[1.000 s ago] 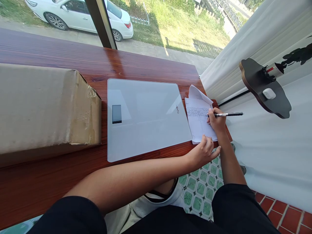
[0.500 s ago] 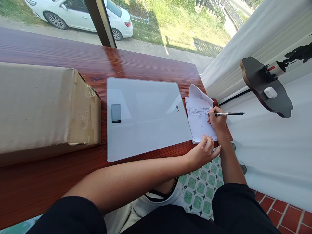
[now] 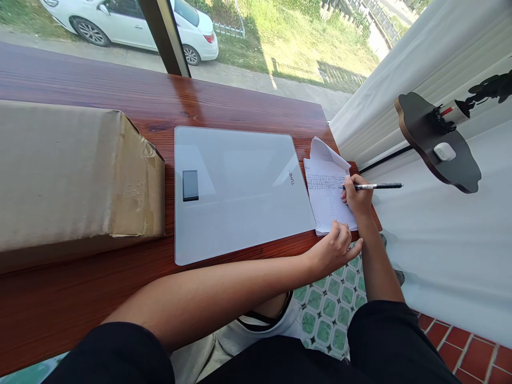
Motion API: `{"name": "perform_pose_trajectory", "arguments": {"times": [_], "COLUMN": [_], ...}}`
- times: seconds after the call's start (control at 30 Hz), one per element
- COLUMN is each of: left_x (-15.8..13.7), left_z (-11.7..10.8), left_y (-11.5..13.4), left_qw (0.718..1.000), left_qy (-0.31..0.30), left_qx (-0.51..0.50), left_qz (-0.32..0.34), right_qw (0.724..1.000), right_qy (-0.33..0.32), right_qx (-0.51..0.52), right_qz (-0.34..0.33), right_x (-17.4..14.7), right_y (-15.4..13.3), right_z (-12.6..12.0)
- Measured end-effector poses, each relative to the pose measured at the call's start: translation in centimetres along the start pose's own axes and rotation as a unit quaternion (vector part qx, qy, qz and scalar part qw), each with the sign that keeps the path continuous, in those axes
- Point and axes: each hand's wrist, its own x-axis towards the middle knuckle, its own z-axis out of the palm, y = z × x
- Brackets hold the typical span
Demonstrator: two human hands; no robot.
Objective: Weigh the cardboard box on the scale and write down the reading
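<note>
Two hands are sharing the work: the right hand [image 3: 357, 201] is pinching the pen [image 3: 376, 186], while the left hand [image 3: 335, 249], curled below that grip, is pinning the paper sheets [image 3: 326, 200]; pinning firmly should prevent slipping.

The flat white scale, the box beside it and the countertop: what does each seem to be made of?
The scale looks like glossy glass or smooth plastic: it mirrors the window light and carries a small dark display. The box looks like matte brown cardboard, creased, with shiny tape at its corner. The countertop looks like reddish wood or wood-look laminate with a glossy coat: grain lines and bright reflections show.
</note>
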Motion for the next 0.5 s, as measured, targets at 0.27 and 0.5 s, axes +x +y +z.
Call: {"name": "perform_pose_trajectory", "arguments": {"times": [0.27, 0.5], "left_x": [-0.05, -0.02], "left_z": [0.10, 0.11], "left_y": [0.11, 0.16], "left_qw": [1.000, 1.000], "left_qy": [0.003, 0.007], "left_qx": [0.008, 0.008], "left_qz": [-0.002, -0.005], "right_qw": [1.000, 1.000], "right_qy": [-0.004, 0.001], "right_qx": [-0.001, -0.005], "right_qz": [-0.007, -0.002], "right_x": [0.02, 0.00], "right_y": [-0.28, -0.25], "right_z": [0.04, 0.01]}}
